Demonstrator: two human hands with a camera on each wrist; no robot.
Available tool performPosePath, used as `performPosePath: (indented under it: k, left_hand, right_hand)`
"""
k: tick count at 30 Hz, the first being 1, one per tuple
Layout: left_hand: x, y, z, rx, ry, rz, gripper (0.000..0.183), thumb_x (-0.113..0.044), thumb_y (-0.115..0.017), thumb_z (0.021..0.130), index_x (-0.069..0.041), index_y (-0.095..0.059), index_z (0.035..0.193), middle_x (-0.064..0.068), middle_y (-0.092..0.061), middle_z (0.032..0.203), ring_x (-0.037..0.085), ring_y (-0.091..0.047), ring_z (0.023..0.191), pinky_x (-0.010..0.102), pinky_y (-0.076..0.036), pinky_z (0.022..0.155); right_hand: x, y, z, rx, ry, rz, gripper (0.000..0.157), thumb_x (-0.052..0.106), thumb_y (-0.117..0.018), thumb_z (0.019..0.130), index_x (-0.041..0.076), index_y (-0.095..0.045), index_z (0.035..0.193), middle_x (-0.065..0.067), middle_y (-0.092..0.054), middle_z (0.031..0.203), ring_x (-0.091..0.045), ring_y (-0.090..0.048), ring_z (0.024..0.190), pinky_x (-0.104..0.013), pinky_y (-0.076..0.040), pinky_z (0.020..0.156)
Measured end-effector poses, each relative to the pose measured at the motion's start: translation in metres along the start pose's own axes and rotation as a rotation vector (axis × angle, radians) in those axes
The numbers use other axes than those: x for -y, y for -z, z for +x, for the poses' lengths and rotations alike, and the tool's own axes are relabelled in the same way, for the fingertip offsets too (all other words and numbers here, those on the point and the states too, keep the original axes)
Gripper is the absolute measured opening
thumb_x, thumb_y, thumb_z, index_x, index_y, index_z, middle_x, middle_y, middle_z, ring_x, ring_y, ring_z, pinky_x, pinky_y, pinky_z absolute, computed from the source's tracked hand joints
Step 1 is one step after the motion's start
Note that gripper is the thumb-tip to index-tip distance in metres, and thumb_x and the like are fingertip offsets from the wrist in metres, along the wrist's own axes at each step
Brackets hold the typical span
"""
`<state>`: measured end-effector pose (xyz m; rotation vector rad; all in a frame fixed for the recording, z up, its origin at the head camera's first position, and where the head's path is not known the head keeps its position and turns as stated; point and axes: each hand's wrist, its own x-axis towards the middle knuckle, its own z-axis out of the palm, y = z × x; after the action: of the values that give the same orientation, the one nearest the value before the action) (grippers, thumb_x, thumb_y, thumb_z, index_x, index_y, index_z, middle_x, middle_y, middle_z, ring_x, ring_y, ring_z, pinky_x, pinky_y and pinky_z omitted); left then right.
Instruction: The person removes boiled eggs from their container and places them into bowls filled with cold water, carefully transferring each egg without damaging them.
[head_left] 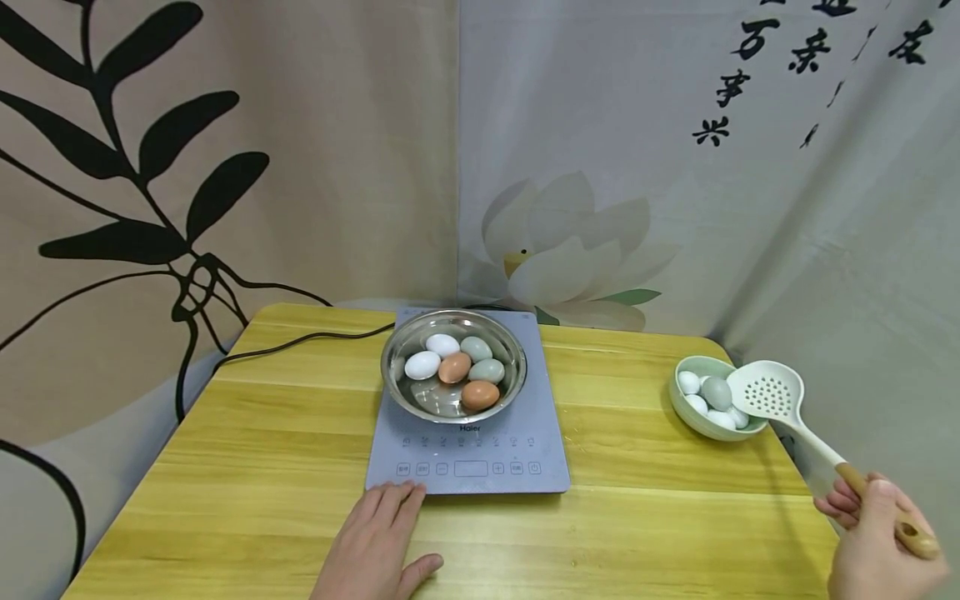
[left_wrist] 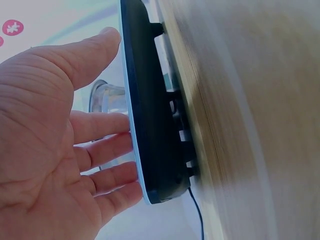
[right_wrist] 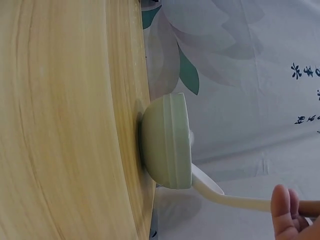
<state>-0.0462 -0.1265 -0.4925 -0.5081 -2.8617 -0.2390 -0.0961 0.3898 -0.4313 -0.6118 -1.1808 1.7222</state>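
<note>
My right hand (head_left: 885,533) grips the wooden handle of a white slotted spoon (head_left: 768,390). The spoon's head lies over the right rim of a light green bowl (head_left: 701,421), where several pale eggs (head_left: 717,393) are piled. My left hand (head_left: 378,537) touches the front edge of a grey-blue induction cooktop (head_left: 551,477) with its fingers extended. In the left wrist view those fingertips meet the cooktop's edge (left_wrist: 131,100). On the cooktop stands a steel basin (head_left: 397,396) holding white, greenish and brown eggs (head_left: 480,395).
The wooden table (head_left: 247,467) carries everything. A black cord (head_left: 315,336) runs from the cooktop's back left over the table's left edge. Behind hang printed curtains (head_left: 360,150), close to the table's back and right edges.
</note>
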Motion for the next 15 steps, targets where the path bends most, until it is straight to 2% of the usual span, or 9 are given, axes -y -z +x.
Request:
performPosePath:
  k: [5,9,10,12,15]
  left_hand:
    - [-0.001,0.001,0.000,0.012,0.006,-0.011,0.082,-0.064,-0.080,0.086,-0.004,-0.066,0.141,0.009,-0.066,0.137,0.027,-0.058,0.124,0.043,-0.051,0.111]
    - [-0.001,0.000,0.000,0.010,0.009,-0.015,0.083,-0.064,-0.080,0.086,-0.003,-0.066,0.140,0.010,-0.066,0.137,0.027,-0.059,0.124,0.044,-0.051,0.111]
    - [-0.001,0.000,0.000,0.010,0.010,-0.017,0.084,-0.065,-0.079,0.086,-0.003,-0.066,0.140,0.010,-0.066,0.136,0.027,-0.059,0.124,0.044,-0.051,0.112]
    - [-0.001,0.000,0.000,0.007,0.009,-0.019,0.083,-0.065,-0.079,0.086,-0.003,-0.066,0.140,0.010,-0.066,0.136,0.028,-0.059,0.124,0.045,-0.051,0.112]
    - [-0.001,0.000,0.001,0.010,0.009,-0.028,0.084,-0.064,-0.079,0.086,-0.002,-0.066,0.141,0.010,-0.066,0.137,0.028,-0.059,0.124,0.046,-0.051,0.113]
  right_hand:
    - [-0.002,0.000,0.002,-0.026,0.002,0.010,0.015,0.013,-0.075,0.099,-0.001,-0.077,0.104,-0.005,-0.078,0.072,-0.011,-0.074,0.058,-0.022,-0.060,0.048]
    - [0.004,-0.005,-0.002,-0.096,-0.038,0.115,0.019,0.014,-0.077,0.098,0.000,-0.074,0.110,-0.008,-0.079,0.079,-0.014,-0.075,0.062,-0.025,-0.062,0.051]
    - [0.007,-0.008,-0.005,-0.103,-0.048,0.170,0.020,0.012,-0.077,0.098,-0.002,-0.072,0.112,-0.011,-0.079,0.080,-0.016,-0.074,0.062,-0.026,-0.062,0.051]
    - [0.013,-0.017,-0.014,-0.089,-0.058,0.283,0.027,0.009,-0.079,0.096,-0.007,-0.070,0.115,-0.016,-0.079,0.082,-0.020,-0.074,0.062,-0.029,-0.063,0.052]
    - [0.018,-0.035,-0.036,0.040,-0.041,0.423,0.035,0.004,-0.079,0.095,-0.018,-0.066,0.118,-0.025,-0.077,0.084,-0.027,-0.073,0.060,-0.034,-0.064,0.052]
